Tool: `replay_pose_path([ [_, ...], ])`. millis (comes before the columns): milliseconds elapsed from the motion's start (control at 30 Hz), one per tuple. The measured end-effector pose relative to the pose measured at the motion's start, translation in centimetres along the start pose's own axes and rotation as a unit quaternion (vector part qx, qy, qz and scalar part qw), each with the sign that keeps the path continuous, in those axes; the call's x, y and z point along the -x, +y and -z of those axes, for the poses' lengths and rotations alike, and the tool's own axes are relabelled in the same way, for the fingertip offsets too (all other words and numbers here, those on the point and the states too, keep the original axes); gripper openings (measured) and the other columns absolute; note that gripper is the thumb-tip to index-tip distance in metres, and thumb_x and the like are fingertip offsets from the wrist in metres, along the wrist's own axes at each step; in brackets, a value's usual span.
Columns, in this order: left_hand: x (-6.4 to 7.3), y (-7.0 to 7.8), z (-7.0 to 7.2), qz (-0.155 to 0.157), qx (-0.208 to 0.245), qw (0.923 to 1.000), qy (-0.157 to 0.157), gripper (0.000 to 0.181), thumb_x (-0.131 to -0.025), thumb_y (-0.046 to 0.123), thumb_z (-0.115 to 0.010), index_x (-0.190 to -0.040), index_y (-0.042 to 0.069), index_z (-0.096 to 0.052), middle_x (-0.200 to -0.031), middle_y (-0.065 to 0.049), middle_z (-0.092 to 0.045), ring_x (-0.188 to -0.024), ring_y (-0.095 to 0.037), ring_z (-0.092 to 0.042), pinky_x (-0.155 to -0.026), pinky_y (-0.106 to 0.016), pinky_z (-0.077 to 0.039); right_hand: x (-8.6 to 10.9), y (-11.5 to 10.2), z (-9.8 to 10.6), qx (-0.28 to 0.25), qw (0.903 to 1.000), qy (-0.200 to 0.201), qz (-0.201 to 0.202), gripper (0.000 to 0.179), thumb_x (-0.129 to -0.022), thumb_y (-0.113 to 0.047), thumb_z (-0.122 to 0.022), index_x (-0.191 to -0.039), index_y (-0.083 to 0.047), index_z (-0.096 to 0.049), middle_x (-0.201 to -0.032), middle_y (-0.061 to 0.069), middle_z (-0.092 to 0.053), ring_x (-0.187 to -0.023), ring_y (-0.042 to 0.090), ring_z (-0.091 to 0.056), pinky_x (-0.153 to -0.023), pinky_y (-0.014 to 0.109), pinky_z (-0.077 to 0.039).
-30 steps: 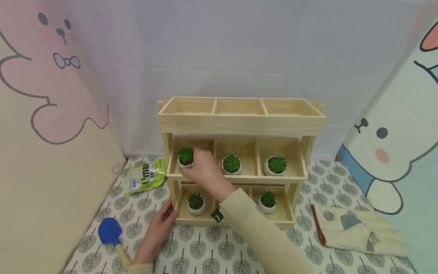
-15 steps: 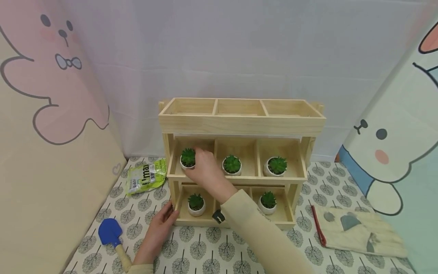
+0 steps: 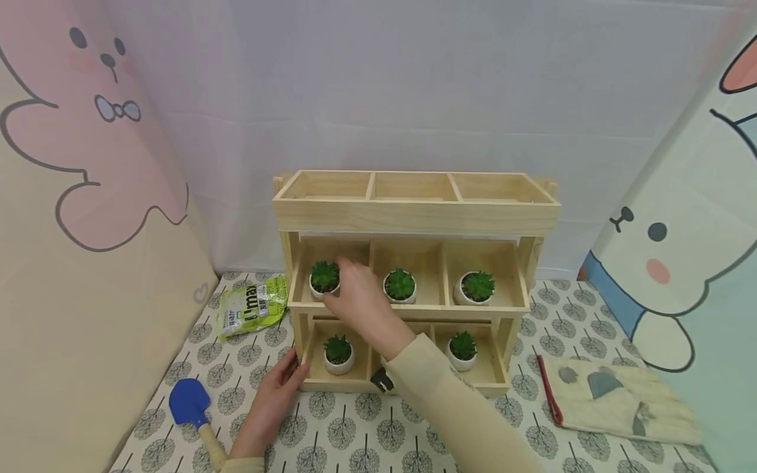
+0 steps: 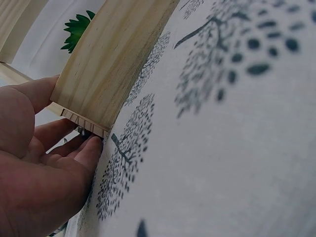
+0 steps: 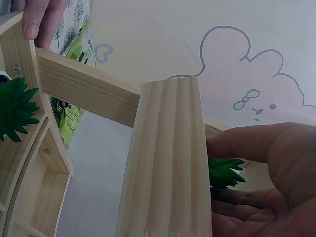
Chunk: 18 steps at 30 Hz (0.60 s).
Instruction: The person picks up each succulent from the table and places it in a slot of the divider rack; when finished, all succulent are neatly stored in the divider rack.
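Note:
A three-tier wooden planter shelf (image 3: 416, 217) stands on the table. My left hand (image 3: 276, 387) grips the left end of its bottom tier, with thumb and fingers about the wooden corner in the left wrist view. My right hand (image 3: 363, 295) holds a small potted succulent (image 3: 324, 277) in the left compartment of the middle tier; the white pot is partly covered by the thumb. In the right wrist view its green leaves (image 5: 224, 173) show between thumb and fingers, behind the shelf's front board. More succulents sit in the middle compartment (image 3: 400, 286) and right compartment (image 3: 477, 288) of that tier.
The bottom tier holds a succulent at left (image 3: 338, 353) and one at right (image 3: 462, 349). A green-and-white packet (image 3: 253, 305) and blue toy shovel (image 3: 190, 402) lie left of the shelf. A folded cloth item (image 3: 615, 401) with red edging lies at right.
My right hand has shifted the potted succulent slightly right and down within the middle tier's left compartment. My left hand has stayed on the shelf's corner.

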State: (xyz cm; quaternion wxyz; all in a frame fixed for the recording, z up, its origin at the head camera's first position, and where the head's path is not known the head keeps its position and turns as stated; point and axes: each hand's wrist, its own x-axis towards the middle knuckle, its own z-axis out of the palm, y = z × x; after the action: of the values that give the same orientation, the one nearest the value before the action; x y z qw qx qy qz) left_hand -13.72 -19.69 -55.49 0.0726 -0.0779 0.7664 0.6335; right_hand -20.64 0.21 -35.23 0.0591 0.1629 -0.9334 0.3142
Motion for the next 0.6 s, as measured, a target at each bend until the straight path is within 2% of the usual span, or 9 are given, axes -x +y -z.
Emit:
replay_pose_path([
  [367,0.0,0.0,0.0,0.006,-0.001,1.0000,0.001,0.072,-0.107,0.026,-0.062,-0.165,0.005,-0.025,-0.166,-0.019,-0.032,-0.151,-0.031,-0.034,-0.119,-0.036,-0.033,0.7,0.2,0.2,0.001,0.9998,0.007,0.017,0.052,-0.090,-0.014,-0.080,-0.134,0.006,-0.063,-0.123,0.020,-0.071,-0.112,0.032,-0.069,-0.094,0.043,-0.062],
  [600,0.0,0.1,-0.1,0.003,-0.003,1.0000,0.001,0.071,-0.107,0.025,-0.061,-0.165,0.005,-0.025,-0.166,-0.019,-0.032,-0.151,-0.031,-0.035,-0.119,-0.036,-0.033,1.3,0.4,0.2,0.005,0.9993,0.015,0.033,0.053,-0.088,-0.014,-0.079,-0.134,0.006,-0.063,-0.122,0.020,-0.071,-0.112,0.032,-0.069,-0.095,0.042,-0.061],
])
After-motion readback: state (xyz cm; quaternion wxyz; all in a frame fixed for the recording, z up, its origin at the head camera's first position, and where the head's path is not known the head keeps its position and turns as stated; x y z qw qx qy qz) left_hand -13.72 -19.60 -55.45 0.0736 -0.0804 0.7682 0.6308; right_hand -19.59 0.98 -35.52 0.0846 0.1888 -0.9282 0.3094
